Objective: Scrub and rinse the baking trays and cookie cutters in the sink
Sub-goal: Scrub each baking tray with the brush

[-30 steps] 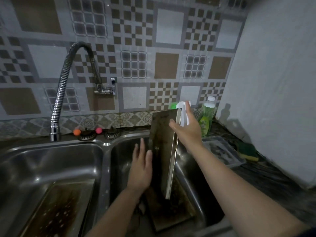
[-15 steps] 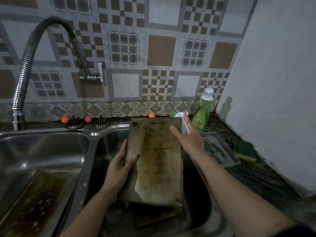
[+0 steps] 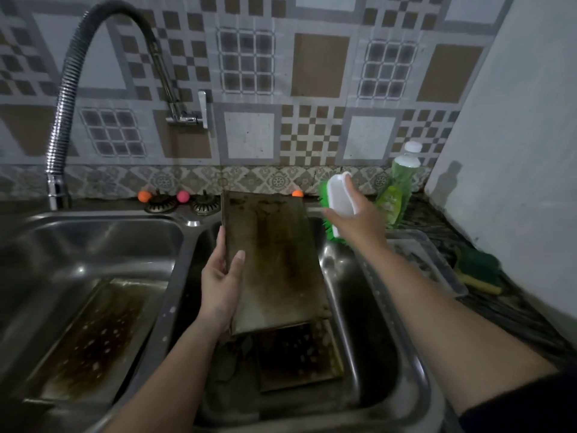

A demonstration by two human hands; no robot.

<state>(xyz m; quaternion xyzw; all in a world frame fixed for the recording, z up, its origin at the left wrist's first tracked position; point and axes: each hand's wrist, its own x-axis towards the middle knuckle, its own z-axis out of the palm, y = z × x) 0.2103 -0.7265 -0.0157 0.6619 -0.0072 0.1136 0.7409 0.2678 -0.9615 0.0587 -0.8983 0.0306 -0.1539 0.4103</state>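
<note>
A stained metal baking tray leans tilted in the right sink basin. My left hand grips its left edge, thumb on the face. My right hand holds a scrub brush with a white back and green bristles, up beside the tray's far right corner. A second greasy tray lies flat at the bottom of the right basin. A third dirty tray lies in the left basin. No cookie cutters can be made out.
A flexible steel faucet arches over the left basin. Green dish soap bottle stands at the back right. A clear plastic tray and a green sponge lie on the right counter. Two drain strainers sit behind the sinks.
The tray swung from edge-on to face-up and now rests in my left hand alone. My right hand left its top edge and picked up the scrub brush.
</note>
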